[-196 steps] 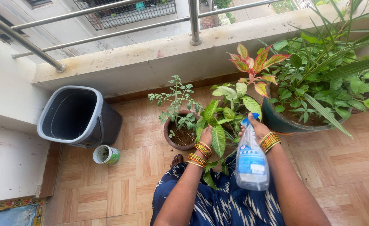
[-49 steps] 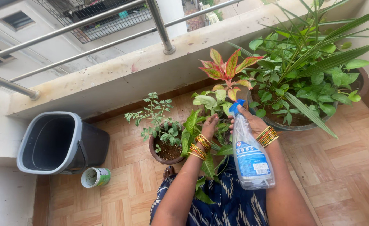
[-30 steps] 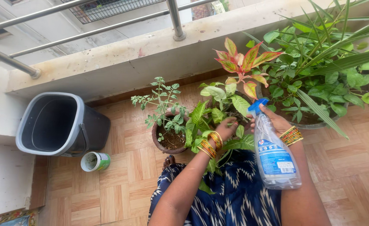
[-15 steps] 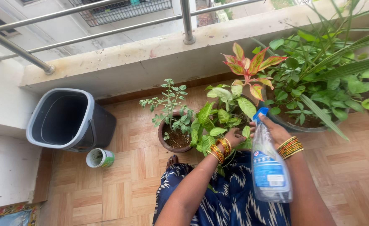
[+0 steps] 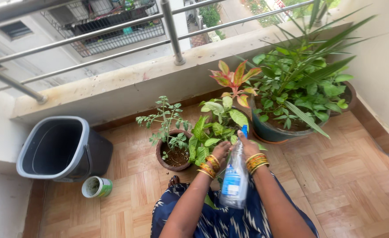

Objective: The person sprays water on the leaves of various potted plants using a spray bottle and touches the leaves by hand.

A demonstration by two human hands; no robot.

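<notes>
Holding, right hand: the right hand at lower centre of the frame has its fingers wrapped shut around the neck of a clear spray bottle, whose body hangs down toward the patterned blue skirt.
Left hand: the left hand, just left of the bottle, reaches into the leaves of the green leafy plant; fingers look loosely curled among the foliage (whether they pinch a leaf I cannot tell).
Nozzle: blue spray head points up toward that plant.
Centre of frame: small herb in a brown clay pot, just left of the leafy plant.
Lower left: small green-and-white can on the tiled floor, near a grey bucket.
Upper right: red-leaved plant beside a large dark pot of mixed greenery.
Top: concrete ledge under a metal railing.
</notes>
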